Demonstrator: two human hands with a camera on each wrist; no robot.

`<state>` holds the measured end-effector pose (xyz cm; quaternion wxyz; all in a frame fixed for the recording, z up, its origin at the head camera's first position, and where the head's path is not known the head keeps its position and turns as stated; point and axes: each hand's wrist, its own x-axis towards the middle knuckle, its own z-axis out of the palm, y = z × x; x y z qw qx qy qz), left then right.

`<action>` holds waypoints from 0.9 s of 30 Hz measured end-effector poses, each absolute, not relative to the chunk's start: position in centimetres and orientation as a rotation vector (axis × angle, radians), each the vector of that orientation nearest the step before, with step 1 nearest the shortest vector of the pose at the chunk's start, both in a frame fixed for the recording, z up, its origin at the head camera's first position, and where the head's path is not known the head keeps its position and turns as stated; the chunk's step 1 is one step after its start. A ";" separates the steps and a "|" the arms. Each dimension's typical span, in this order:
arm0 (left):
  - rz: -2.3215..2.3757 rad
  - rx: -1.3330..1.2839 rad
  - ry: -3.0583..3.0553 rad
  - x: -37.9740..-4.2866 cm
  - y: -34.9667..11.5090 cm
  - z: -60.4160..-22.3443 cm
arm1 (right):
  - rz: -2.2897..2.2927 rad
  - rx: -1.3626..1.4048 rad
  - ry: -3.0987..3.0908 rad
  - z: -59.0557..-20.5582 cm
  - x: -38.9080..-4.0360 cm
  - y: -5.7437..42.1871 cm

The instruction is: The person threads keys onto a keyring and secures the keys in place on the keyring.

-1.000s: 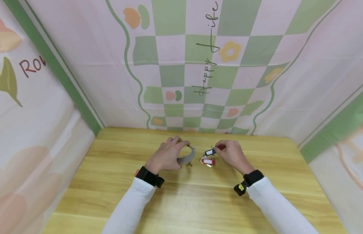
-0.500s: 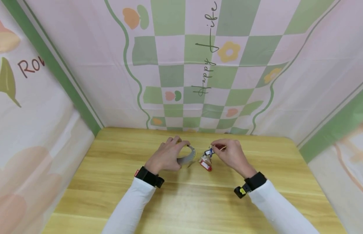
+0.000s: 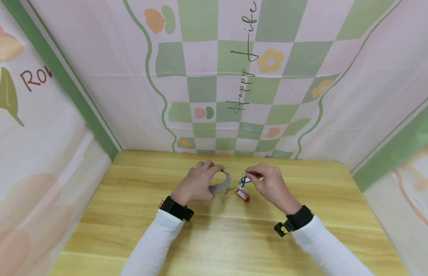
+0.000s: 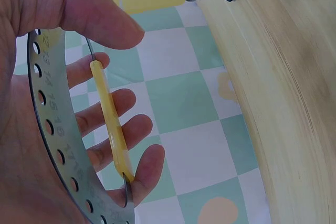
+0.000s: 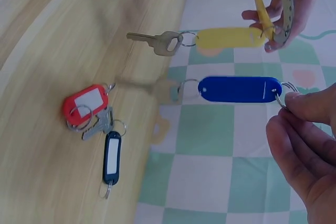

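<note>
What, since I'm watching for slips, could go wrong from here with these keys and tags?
The right hand pinches only the small ring at the end of the blue tag, so it might slip and land by the red tag. It could also catch on the yellow tag hanging near the hoop.

Printed pastel fabric (image 3: 234,88), green-checked at the back, surrounds a wood-grain table (image 3: 221,245) on three sides.

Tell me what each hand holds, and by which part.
Right hand: the blue key tag, pinched by its metal end ring. Left hand: the metal hoop, exact hold unclear.
</note>
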<state>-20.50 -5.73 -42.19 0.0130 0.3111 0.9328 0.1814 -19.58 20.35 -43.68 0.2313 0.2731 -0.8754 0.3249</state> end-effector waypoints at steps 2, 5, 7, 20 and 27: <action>0.568 0.970 2.910 -20.5 -5.7 -42.1 | 0.903 0.755 -2.396 -43.7 -19.5 20.2; 0.575 0.975 2.911 -20.4 -5.7 -42.0 | 0.908 0.754 -2.415 -43.5 -19.3 19.8; 0.579 0.976 2.912 -20.3 -5.7 -42.0 | 0.907 0.754 -2.446 -43.4 -19.1 19.6; 0.582 0.985 2.917 -20.4 -5.7 -42.2 | 0.951 0.746 -2.641 -42.9 -18.7 18.7; 0.561 0.986 2.919 -20.4 -5.7 -42.2 | 0.936 0.773 -2.673 -42.8 -18.7 18.4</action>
